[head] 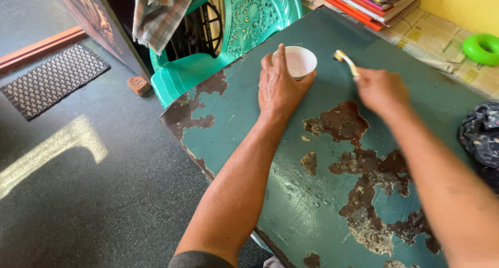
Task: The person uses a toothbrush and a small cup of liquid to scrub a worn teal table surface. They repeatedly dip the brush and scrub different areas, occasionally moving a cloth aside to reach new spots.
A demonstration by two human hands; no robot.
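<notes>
A small white bowl (300,60) stands on a teal table (312,205) whose paint has flaked off in brown patches. My left hand (278,86) wraps around the near side of the bowl, thumb and fingers on its rim. My right hand (381,89) grips a thin pale brush (345,60), its bristled tip just right of the bowl and slightly above the tabletop. The bowl's inside looks white; what it holds is hard to tell.
A green plastic chair (228,34) with a checked cloth (158,13) stands behind the table. Stacked books (364,3), newspaper (442,36) and a green ring (482,48) lie at the far right. Dark patterned fabric (481,135) sits at the right edge. A doormat (52,78) lies on the floor.
</notes>
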